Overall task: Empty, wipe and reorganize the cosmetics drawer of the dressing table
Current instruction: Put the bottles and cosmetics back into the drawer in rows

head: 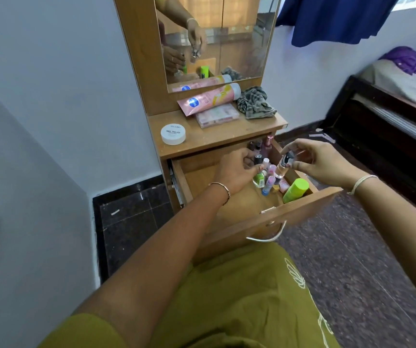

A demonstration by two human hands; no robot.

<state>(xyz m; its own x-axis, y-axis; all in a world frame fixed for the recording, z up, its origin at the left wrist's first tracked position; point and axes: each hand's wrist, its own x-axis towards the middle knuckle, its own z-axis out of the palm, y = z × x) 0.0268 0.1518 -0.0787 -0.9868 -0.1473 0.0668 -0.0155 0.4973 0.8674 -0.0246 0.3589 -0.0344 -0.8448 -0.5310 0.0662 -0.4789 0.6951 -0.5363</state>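
The drawer (pixel 310 204) stood pulled fully out under the tabletop (pixel 217 139). Small polish bottles (pixel 269 175) stood packed along its right side, with a green container (pixel 296 189) lying at the front right corner; the left floor was bare.

1. Your left hand (pixel 237 169) was inside the drawer, fingers curled on a green polish bottle (pixel 259 177).
2. Your right hand (pixel 325 164) pinched a clear bottle (pixel 282 168) just above the drawer's right wall.

The step was judged to be restocking, though removal could not be excluded. The next move called for seating each bottle upright without toppling its neighbours.

A white tub (pixel 173 133), pink tube (pixel 209 97), flat case (pixel 217 115) and cloth (pixel 254 102) lay on the tabletop.
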